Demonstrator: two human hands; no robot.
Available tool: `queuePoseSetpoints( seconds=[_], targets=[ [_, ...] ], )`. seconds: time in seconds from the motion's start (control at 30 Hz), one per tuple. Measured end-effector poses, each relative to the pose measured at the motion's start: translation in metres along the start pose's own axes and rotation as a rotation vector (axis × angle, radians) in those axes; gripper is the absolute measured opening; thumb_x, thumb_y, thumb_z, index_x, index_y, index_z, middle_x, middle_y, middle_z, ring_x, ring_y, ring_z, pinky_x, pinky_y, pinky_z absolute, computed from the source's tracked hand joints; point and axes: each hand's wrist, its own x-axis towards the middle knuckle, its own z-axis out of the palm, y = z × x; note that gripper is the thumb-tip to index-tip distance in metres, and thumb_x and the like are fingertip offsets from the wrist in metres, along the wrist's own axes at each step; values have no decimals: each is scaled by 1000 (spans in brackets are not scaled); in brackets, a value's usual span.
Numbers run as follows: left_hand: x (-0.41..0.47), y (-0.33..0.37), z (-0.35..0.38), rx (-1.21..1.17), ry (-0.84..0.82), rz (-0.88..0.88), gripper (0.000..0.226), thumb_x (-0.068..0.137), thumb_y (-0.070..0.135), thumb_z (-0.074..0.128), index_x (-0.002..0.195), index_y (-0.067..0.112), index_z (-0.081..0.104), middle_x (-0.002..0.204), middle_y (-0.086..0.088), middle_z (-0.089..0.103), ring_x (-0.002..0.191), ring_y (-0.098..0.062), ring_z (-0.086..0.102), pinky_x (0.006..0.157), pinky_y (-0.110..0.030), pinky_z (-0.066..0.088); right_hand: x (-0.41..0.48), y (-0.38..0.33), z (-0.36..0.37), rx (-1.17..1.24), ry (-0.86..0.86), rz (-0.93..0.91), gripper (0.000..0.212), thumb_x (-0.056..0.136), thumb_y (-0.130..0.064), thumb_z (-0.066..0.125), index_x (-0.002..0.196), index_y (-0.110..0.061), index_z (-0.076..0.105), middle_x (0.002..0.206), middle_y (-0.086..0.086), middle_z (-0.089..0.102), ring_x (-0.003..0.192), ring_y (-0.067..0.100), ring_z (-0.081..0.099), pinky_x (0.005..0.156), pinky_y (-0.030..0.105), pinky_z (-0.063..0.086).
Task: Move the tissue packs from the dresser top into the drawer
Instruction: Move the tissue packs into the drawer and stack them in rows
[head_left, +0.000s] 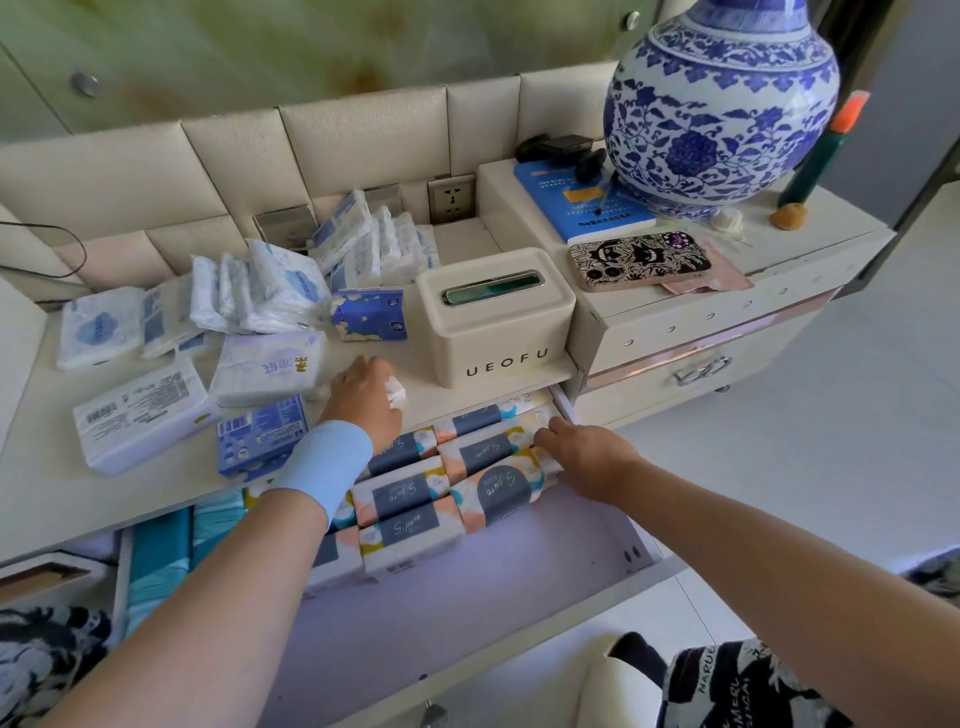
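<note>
So the dresser top is still loaded. Soft, crinkly plastic tissue packs are heaped from the back edge to the front edge, mostly white and blue bricks.

The drawer is pulled open below. Its back half has neat rows of printed packs and its smooth front half is bare.

The hard cream tissue box sits at the top's right end.

Looks like mid-job, tidying a row. The right hand has its fingers laid flat on the back-right packs in the drawer, gripping nothing. The left hand is at the top's front edge, curled around a small white wad.

Next I'd grab the blue pack at the front edge. It's squishy, so go gentle.
</note>
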Motion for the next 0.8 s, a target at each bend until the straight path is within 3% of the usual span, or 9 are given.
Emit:
queuePoseSetpoints(
  seconds=[0.13,0.23,0.33,0.4,0.47,0.53,0.67,0.73,0.8],
  targets=[
    [-10,4,-1,-41,32,28,34,84,22,65,115,19,50,122,-6,51,115,-27,42,91,-36,39,-4,9,-5,73,-49,-12,46,89,-19,69,129,-22,48,126,2,53,102,25,63,78,38,58],
    [-24,16,-3,-144,-6,81,36,77,33,73,102,22,49,109,3,50,108,-20,43,87,-31,39,-6,3,1,29,-22,20,39,89,-14,67,124,-20,51,125,5,52,99,25,62,77,38,58],
    [-39,35,-4,-279,-39,189,36,73,37,78,92,24,52,104,7,51,101,-15,48,86,-29,42,-9,-4,-4,124,-11,62,49,86,-8,68,128,-22,48,129,3,46,101,24,60,76,35,57],
    [-49,49,-4,-357,-85,248,33,71,36,80,90,26,55,108,8,52,100,-12,52,85,-27,43,-12,-7,-20,232,157,48,54,84,-11,64,131,-22,42,129,3,43,96,27,60,72,38,55],
    [-56,61,-3,-430,-141,261,32,68,36,82,87,28,58,109,10,53,98,-10,56,84,-26,46,-16,-10,-36,318,398,-79,61,80,-21,65,135,-19,40,129,5,44,91,28,60,67,38,55],
    [-60,70,2,-525,-197,240,33,65,39,83,87,30,60,102,11,61,94,-9,61,85,-30,52,-20,-15,-47,338,496,-244,62,82,-29,65,138,-17,41,131,7,48,97,27,60,68,35,55],
    [-66,75,14,-743,-292,191,40,64,33,87,92,25,60,100,8,70,99,-9,67,93,-33,54,-27,-19,-39,368,555,-304,31,92,-25,57,120,-14,63,106,7,64,85,25,64,64,33,53],
    [-68,69,15,-633,-274,200,40,70,30,86,98,24,58,108,11,65,106,-6,63,93,-27,50,-27,-11,-31,318,548,-190,23,90,-23,63,111,-13,68,98,7,65,78,31,65,59,36,53],
    [-71,57,12,-259,-256,300,43,71,38,82,104,28,56,111,14,54,111,-7,52,87,-25,42,-26,-1,-22,225,505,-16,19,91,-23,63,105,-11,69,94,11,61,72,36,64,54,38,52]
  ],
)
